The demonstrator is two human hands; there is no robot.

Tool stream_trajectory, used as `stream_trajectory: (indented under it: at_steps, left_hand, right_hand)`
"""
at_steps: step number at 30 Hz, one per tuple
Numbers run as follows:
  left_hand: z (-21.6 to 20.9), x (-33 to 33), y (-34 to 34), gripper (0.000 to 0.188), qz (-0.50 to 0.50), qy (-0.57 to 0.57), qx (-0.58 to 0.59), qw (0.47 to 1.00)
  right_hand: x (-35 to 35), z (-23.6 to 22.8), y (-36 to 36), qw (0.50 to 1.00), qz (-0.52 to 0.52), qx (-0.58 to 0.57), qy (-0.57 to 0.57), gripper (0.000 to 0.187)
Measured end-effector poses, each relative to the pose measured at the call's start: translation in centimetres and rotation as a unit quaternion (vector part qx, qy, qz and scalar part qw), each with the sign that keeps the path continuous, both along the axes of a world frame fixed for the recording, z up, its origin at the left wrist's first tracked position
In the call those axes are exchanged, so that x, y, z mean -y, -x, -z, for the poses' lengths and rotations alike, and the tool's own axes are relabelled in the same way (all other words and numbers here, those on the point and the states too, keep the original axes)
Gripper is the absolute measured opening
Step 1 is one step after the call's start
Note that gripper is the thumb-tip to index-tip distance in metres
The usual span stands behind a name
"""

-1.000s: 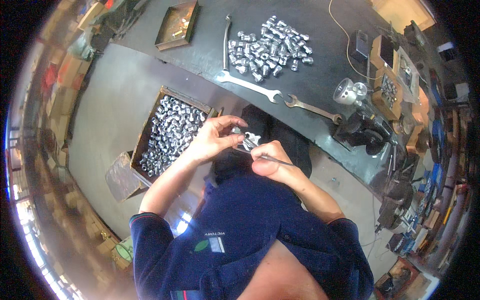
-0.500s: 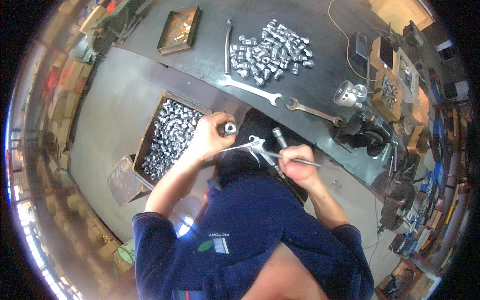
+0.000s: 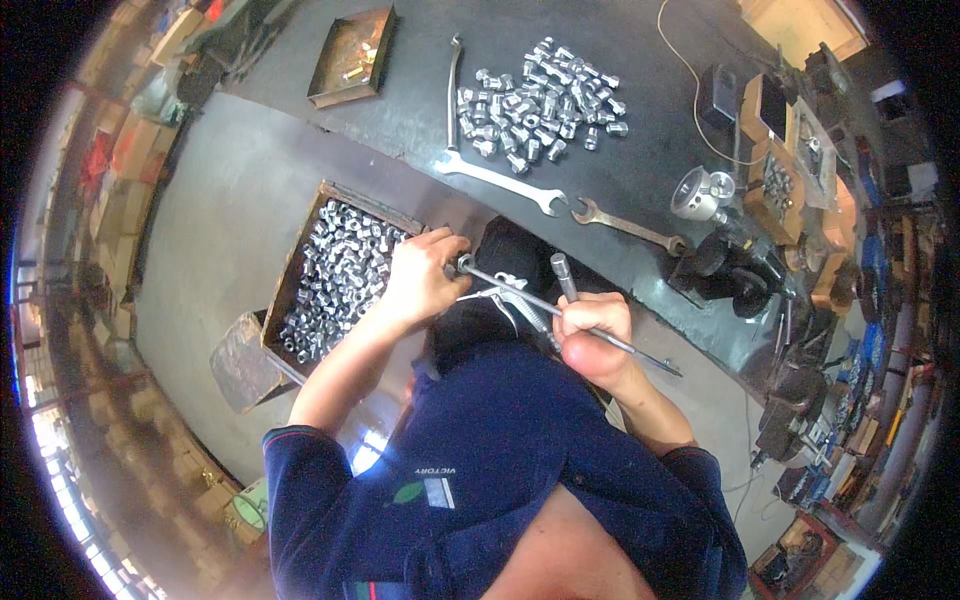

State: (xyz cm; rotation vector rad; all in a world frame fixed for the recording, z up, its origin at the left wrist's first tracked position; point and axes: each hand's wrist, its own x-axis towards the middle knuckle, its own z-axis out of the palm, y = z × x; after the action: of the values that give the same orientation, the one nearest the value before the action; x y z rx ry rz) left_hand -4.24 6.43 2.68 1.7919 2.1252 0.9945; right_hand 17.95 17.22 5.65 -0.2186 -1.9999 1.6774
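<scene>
My left hand [image 3: 425,272] is closed round a metal hex fitting [image 3: 463,263], beside the box of fittings. My right hand [image 3: 595,335] grips a long thin metal rod [image 3: 520,292], whose left end meets the fitting's face; how deep it sits inside I cannot tell. A short cylindrical metal tool [image 3: 563,277] also sticks up out of the right fist; its lower part is hidden. Behind the rod, over my dark-clothed lap, lies a silver air blow gun [image 3: 508,312], partly covered by the rod and right hand.
A box [image 3: 291,262] full of metal fittings stands at my left. On the dark bench lie a pile of fittings [image 3: 545,105], several wrenches [image 3: 510,182] and a shallow tray [image 3: 330,92]. A dial gauge [image 3: 695,192] on a stand is at right.
The rod in my right hand has swung into line with the fitting, and its left end now reaches it. My left hand has turned slightly, still holding the fitting.
</scene>
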Motion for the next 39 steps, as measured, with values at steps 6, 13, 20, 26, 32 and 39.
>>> stream_trajectory:
  at_steps: [6,13,20,26,32,39]
  left_hand:
    - [-0.6,0.1,-0.6,0.030,0.028,0.032,-0.030,0.999]
    - [-1.2,-1.1,-2.6,0.030,0.083,0.006,-0.030,0.996]
    - [-1.3,-10.1,1.7,0.027,0.016,0.023,-0.137,0.990]
    - [-3.4,-14.6,3.7,0.038,-0.037,-0.060,-0.072,0.995]
    - [-3.0,-3.6,-1.4,0.044,0.131,0.115,0.252,0.952]
    - [0.0,1.2,-5.3,0.040,0.112,0.063,0.457,0.880]
  right_hand:
    - [0.6,-0.3,1.0,0.998,0.020,0.044,-0.041,0.022]
    - [1.7,0.5,2.1,0.975,0.024,0.016,-0.222,0.022]
    - [1.1,-1.9,-2.4,0.964,0.167,0.026,-0.206,0.020]
    - [1.5,-0.3,-2.8,0.986,0.101,0.110,-0.077,0.023]
    - [1.4,2.3,-1.6,0.989,0.106,0.100,-0.022,0.029]
    - [2.6,2.7,2.3,0.977,-0.054,0.092,0.185,0.018]
